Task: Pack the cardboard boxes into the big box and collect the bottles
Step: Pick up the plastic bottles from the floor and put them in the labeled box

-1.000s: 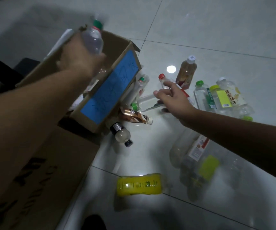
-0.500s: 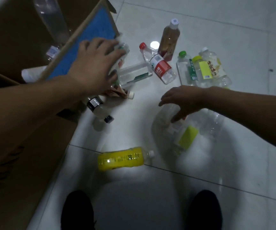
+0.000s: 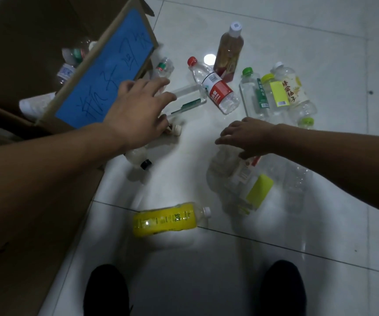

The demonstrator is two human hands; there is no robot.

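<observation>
A big cardboard box [image 3: 47, 23] with a blue label [image 3: 106, 78] stands at the upper left, with a few bottles inside. My left hand [image 3: 136, 110] reaches out over the floor beside the box, fingers spread above a clear flat bottle [image 3: 188, 99] and a brown bottle [image 3: 173, 130]; it holds nothing. My right hand [image 3: 245, 135] hovers with relaxed fingers over a heap of clear bottles [image 3: 247, 181], one with a lime label. A yellow bottle [image 3: 165, 218] lies nearer my feet. A red-labelled bottle [image 3: 216, 90] lies beyond both hands.
An amber bottle [image 3: 228, 51] stands upright at the back. Several clear bottles with green and yellow caps [image 3: 275, 92] lie at the right. A black-capped bottle [image 3: 138, 158] lies under my left forearm. Flattened cardboard [image 3: 36, 224] covers the floor at left. My shoes [image 3: 106, 290] are at the bottom.
My left hand let go of a clear bottle into the box and came down to the floor bottles. My right hand drew back from the red-capped bottle to the near heap.
</observation>
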